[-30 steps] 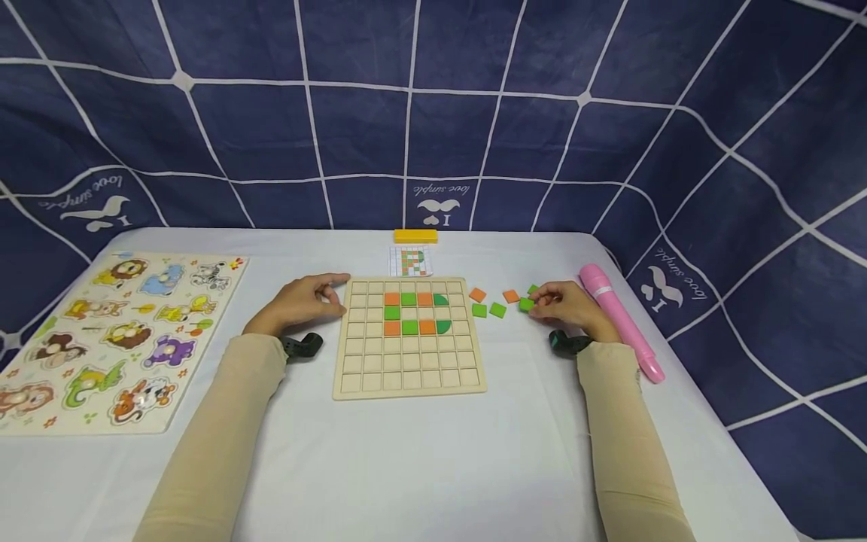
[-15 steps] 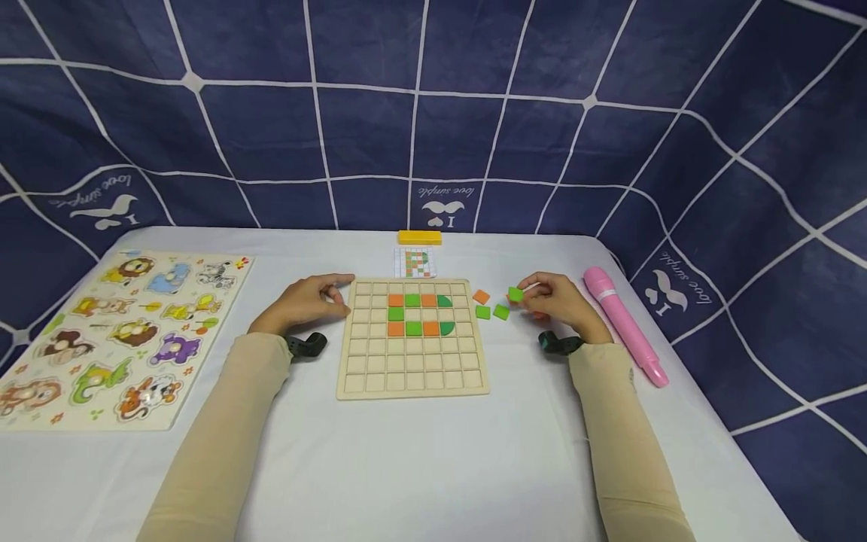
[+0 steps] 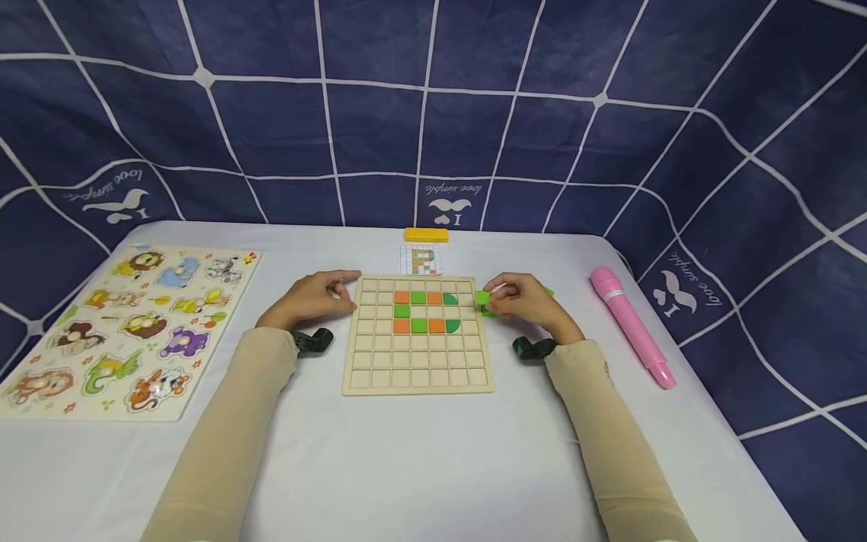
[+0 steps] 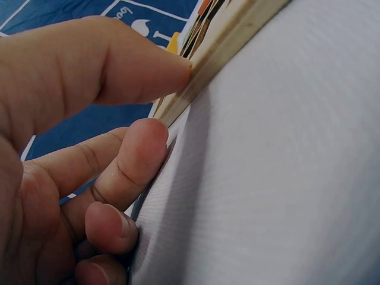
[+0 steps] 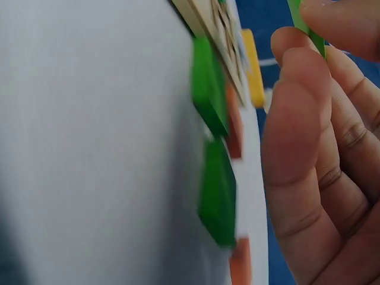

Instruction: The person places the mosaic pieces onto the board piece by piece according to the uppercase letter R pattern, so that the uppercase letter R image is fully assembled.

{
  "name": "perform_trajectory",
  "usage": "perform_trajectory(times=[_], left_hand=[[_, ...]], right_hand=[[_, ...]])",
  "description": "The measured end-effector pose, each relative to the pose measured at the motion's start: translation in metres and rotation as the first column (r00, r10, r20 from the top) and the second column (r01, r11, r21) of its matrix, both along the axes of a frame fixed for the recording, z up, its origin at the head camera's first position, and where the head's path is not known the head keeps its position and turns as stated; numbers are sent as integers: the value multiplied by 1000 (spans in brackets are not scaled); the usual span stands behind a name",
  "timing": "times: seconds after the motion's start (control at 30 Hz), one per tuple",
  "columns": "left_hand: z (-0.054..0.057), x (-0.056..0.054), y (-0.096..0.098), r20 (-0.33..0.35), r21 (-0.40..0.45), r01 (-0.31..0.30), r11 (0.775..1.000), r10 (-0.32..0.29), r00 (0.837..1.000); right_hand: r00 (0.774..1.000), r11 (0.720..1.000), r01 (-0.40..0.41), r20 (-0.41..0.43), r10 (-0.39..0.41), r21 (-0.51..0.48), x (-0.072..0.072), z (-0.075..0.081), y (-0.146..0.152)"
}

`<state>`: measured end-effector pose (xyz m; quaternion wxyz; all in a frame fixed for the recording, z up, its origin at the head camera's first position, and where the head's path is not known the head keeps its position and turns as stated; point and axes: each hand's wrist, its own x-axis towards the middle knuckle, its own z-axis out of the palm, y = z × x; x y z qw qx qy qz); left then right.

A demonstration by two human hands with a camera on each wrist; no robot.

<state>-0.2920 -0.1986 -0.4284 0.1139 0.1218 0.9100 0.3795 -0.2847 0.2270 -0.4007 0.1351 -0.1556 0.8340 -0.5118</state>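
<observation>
In the head view a wooden grid board point(image 3: 420, 379) lies mid-table, with orange, green and half-round dark green tiles set in its upper cells. At its left edge rests my left hand point(image 3: 308, 298); thumb and index fingertip touch the side of the board in the left wrist view. Just right of the board, my right hand point(image 3: 523, 301) pinches a green square tile point(image 5: 317, 43) between thumb and fingers, held above the table. Beneath that hand lie loose green tiles point(image 5: 209, 86) and orange tiles point(image 5: 235, 127), partly hidden from the head camera.
Behind the board are a small pattern card point(image 3: 421, 260) and a yellow bar-shaped block point(image 3: 426, 235). An animal puzzle board point(image 3: 223, 316) lies at the left. A pink microphone-shaped object point(image 3: 633, 327) lies at the right, near the blue curtain point(image 3: 515, 135).
My right hand has lifted the green tile off the table and carried it left, close to the board's right edge. My left hand keeps its place at the board; the head view has shifted slightly.
</observation>
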Motion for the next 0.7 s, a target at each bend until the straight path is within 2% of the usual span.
perform_trajectory(times=[0.4, 0.7], left_hand=[[1, 0, 0, -2, 3, -2, 1000, 2, 1000], [0, -1, 0, 1, 0, 2, 1000, -2, 1000]], right_hand=[[994, 989, -110, 8, 110, 95, -3, 0, -32], [989, 971, -147, 3, 149, 190, -8, -1, -41]])
